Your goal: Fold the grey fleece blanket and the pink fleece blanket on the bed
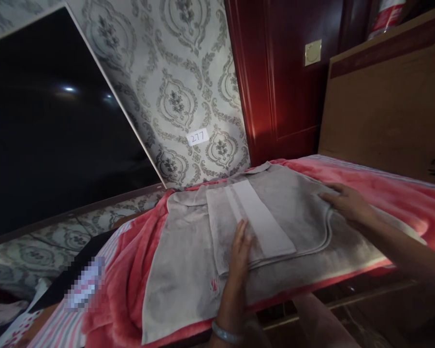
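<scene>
A grey plush towel (223,227) with a smooth pale band (261,217) lies folded over on itself on a bed-like surface. Its lower layer (181,261) spreads out flat to the left and front. My left hand (242,246) rests on the folded part beside the band, fingers stretched out, with a bracelet (226,333) on the wrist. At the right side of the fold, my right hand (348,203) has thumb and fingers closed on the towel's edge. Part of that grip is hidden. A small reddish mark (213,285) shows near the towel's front.
Underneath lies a pink plush blanket (126,270) with striped edges. A large dark screen (58,121) stands at left by the patterned wall (177,92), which bears a "277" label (197,137). Behind are a red-brown door panel (290,87) and, right, a big cardboard box (387,101).
</scene>
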A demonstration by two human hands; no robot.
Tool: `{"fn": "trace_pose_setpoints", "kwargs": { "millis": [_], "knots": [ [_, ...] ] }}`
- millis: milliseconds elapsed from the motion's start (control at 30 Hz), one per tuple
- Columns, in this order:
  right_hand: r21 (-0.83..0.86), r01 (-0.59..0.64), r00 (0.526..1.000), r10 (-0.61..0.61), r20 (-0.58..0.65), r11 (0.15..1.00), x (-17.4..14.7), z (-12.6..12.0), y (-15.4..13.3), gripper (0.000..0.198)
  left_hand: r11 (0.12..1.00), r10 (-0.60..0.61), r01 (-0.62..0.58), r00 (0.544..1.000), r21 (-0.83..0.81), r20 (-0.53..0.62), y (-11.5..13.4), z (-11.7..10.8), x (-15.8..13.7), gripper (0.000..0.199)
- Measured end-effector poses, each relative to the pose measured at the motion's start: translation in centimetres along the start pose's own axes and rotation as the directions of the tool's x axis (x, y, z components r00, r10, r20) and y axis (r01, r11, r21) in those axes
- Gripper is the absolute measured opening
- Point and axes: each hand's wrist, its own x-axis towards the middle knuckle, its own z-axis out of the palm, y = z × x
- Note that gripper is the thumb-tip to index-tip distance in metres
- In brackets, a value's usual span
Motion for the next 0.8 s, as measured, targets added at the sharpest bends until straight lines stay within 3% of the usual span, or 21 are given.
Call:
{"fn": "trace_pose_setpoints", "kwargs": {
  "millis": [100,133,233,333,467,667,800],
  "knots": [
    [-0.004,0.150,0.981,-0.148,0.129,0.989,-0.3,4.5,-5.0,0.046,0.910,-0.180,0.092,0.966,-0.404,-0.187,-0.2,-0.7,0.9,0.063],
    [-0.001,0.231,0.953,-0.227,0.201,0.973,-1.0,6.2,-6.4,0.046,0.865,-0.236,0.107,0.949,-0.491,-0.209,-0.2,-1.0,1.1,0.064],
    [0.046,0.410,0.838,-0.396,0.375,0.911,-4.7,11.1,-9.1,0.048,0.789,-0.327,0.143,0.921,-0.597,-0.212,-0.2,-1.6,1.7,0.063],
    [0.059,0.490,0.752,-0.456,0.477,0.870,-9.3,14.2,-9.1,0.048,0.769,-0.344,0.140,0.913,-0.624,-0.219,-0.3,-2.0,1.9,0.060],
    [0.024,0.593,0.691,-0.524,0.497,0.805,-13.0,14.9,-6.8,0.050,0.756,-0.344,0.151,0.919,-0.637,-0.190,-0.7,-1.9,1.5,0.053],
    [-0.076,0.741,0.640,-0.666,0.383,0.667,-13.7,13.8,-4.3,0.041,0.779,-0.304,0.106,0.926,-0.618,-0.225,-1.0,-1.7,1.6,0.043],
    [0.072,0.720,0.631,-0.694,0.347,0.690,-13.4,14.0,-3.1,0.046,0.816,-0.368,0.187,0.897,-0.546,-0.243,0.4,-2.2,3.4,0.045]
  ]
}}
